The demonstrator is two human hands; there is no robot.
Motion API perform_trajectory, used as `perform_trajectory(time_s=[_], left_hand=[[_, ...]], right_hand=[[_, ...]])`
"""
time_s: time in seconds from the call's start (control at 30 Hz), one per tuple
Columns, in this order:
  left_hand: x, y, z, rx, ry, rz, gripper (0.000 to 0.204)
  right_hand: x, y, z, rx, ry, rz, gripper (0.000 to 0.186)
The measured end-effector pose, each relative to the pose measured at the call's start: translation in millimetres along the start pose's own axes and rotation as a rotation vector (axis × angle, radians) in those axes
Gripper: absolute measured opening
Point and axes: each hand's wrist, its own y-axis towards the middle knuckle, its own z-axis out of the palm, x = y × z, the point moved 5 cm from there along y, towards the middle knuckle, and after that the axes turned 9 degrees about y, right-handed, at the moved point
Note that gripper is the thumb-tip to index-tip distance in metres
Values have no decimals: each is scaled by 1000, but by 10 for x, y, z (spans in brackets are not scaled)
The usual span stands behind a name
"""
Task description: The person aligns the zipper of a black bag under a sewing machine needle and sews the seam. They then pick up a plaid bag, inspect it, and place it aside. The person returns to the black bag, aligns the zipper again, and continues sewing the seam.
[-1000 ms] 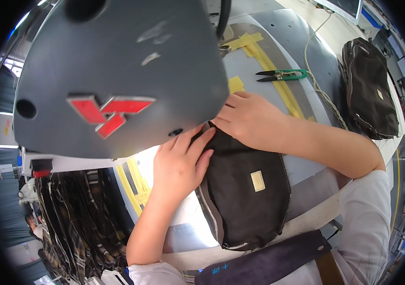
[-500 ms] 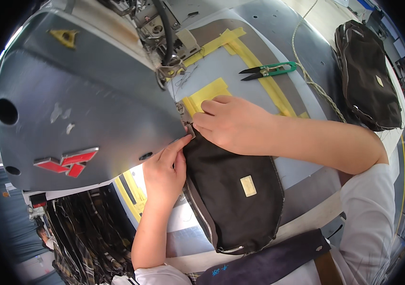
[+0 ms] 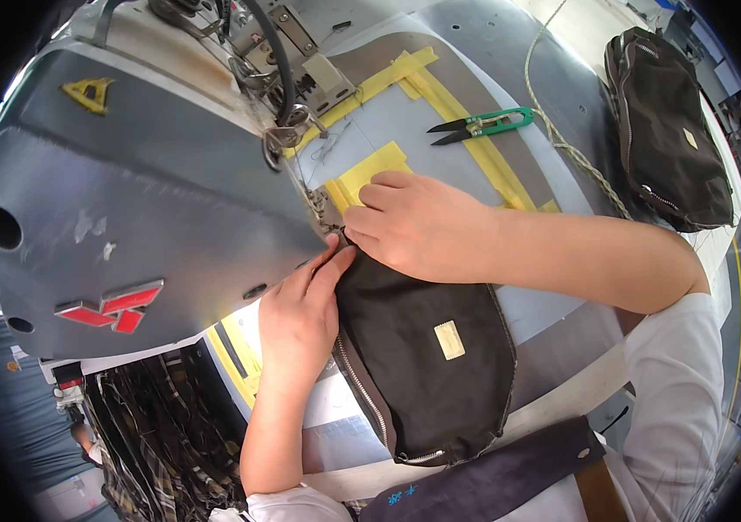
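— Two hands on one small dark bag (image 3: 427, 348), is that how it should sit?

— Yes. Nearest the body, the bag's lower end with the zip and the little pale label hangs free toward the table edge; I'd judge it needs to lie slack there, so nothing drags against the feed.

— And the left hand (image 3: 297, 317)?

— It lies along the bag's left edge, fingers stretched forward and pressed flat, fingertips touching the top corner. Not a grasp, more a guide. Keeping it flat and beside the seam line seems wise.

— The right hand (image 3: 414, 226)?

— Just beyond, curled over the bag's top edge, knuckles up, pinning the fabric down. Whether the fingertips pinch a fold underneath I cannot tell; they are hidden.

— How close is the needle?

— Right ahead of both sets of fingertips, under the grey sewing machine head (image 3: 144, 209). That's the risk as I see it: fingers should stay to the sides of the presser foot, never in front of it.

— Anything farther out?

— Past the right hand, yellow tape strips (image 3: 457, 96) mark the table, green thread snips (image 3: 479, 126) lie well apart, and a second dark bag (image 3: 666, 130) rests far off to the right.
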Motion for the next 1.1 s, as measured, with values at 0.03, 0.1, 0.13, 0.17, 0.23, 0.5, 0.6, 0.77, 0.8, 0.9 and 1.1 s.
perform_trajectory(time_s=[0.03, 0.1, 0.13, 0.17, 0.23, 0.5, 0.6, 0.77, 0.8, 0.9, 1.1], left_hand=[[-4, -9, 13, 9, 23, 8, 38], [-8, -27, 39, 19, 54, 23, 42], [-8, -33, 45, 19, 66, 29, 43], [-9, -36, 46, 19, 77, 34, 45], [-10, -28, 56, 19, 76, 45, 45], [14, -7, 16, -7, -24, -17, 37], [61, -17, 45, -9, -176, -122, 33], [20, 4, -16, 1, -148, -89, 31], [18, 2, -15, -9, -103, -57, 32], [24, -10, -12, -37, 2, 10, 35], [12, -41, 11, -16, -44, -65, 34]], right_hand=[[-6, 10, -14, 4, 13, -1, 15], [-12, 24, -22, 10, 34, 0, 15], [-15, 32, -26, 10, 42, 0, 15], [-18, 36, -28, 9, 51, 0, 15], [-31, 23, -19, -16, 51, 3, 15], [-21, 25, -24, 33, 3, -5, 16], [-25, 5, -2, 52, -13, -12, 16], [-13, 10, -9, 65, -18, -20, 16], [-8, 10, -14, 54, -22, -23, 16], [14, 19, -14, 38, -35, -33, 15], [12, 13, -9, 43, -32, -18, 12]])
